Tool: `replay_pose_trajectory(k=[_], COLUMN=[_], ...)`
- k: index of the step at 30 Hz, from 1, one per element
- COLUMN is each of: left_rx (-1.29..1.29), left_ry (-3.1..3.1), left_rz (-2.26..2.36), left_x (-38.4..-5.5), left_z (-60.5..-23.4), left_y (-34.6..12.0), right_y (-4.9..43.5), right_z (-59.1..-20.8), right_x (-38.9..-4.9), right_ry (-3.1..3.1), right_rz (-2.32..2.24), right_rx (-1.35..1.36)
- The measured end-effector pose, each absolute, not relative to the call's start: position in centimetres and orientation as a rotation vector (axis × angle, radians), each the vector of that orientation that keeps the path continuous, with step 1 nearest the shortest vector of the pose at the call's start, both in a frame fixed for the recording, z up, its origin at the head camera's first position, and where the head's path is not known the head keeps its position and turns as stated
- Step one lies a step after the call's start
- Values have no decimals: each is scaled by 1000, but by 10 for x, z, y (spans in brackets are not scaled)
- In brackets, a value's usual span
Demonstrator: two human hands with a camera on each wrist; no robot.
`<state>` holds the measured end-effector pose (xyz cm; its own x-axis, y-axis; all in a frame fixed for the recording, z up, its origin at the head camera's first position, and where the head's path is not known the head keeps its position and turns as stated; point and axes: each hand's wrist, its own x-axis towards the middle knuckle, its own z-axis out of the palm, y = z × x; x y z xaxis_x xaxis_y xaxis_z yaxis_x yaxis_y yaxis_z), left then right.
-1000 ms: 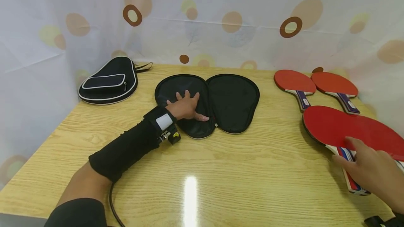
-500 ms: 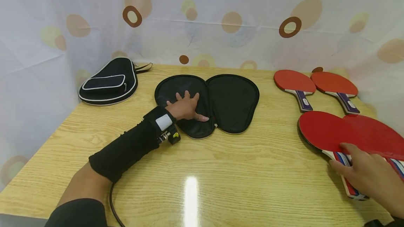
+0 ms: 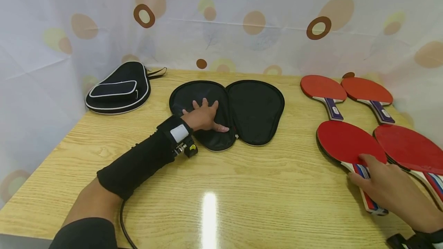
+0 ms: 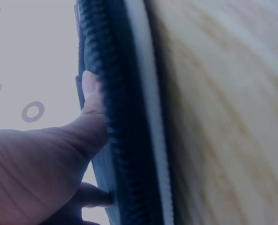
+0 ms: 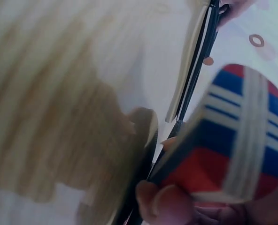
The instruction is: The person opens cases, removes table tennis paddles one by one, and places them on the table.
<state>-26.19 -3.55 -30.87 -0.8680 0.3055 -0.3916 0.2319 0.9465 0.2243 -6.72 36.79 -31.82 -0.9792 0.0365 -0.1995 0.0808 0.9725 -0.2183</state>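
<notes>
An unzipped black paddle case point(image 3: 257, 112) lies spread flat on the table in the head view. With fingers straight and spread, my left hand point(image 3: 202, 118) rests on its left half; the case's zipper edge point(image 4: 125, 112) fills the middle of the left wrist view. My right hand point(image 3: 387, 183) grips a red table tennis paddle point(image 3: 349, 141) by its striped handle, the index finger lying on the blade. Up close in the right wrist view, that handle point(image 5: 237, 136) shows red, blue and white stripes. Just right of it lies a second striped-handle paddle point(image 3: 412, 147).
Two paddles with purple handles, one at the left point(image 3: 323, 87) and one at the right point(image 3: 367, 90), lie at the back right. A zipped black case with white piping point(image 3: 119, 87) stands back left. A patterned curtain point(image 3: 221, 22) hangs behind the wooden table point(image 3: 166, 203).
My right hand has drawn the gripped paddle left and slightly toward me, off the second paddle, so that one's blade now shows more. My left hand has stayed put on the case.
</notes>
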Motion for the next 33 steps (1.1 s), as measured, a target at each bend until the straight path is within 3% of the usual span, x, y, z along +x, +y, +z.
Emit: replay_pose_trajectory(k=[22,33], left_rx=[405,400], left_ry=[2673,2679], left_rz=[237,232], left_x=[-262,-264], left_z=[-308,-312], left_y=[-36,-37], right_y=[376,355], right_z=[-322,-273], right_x=[-66,-95], right_ry=[2858,2978], right_rz=[-290,-133], right_rx=[39,-68])
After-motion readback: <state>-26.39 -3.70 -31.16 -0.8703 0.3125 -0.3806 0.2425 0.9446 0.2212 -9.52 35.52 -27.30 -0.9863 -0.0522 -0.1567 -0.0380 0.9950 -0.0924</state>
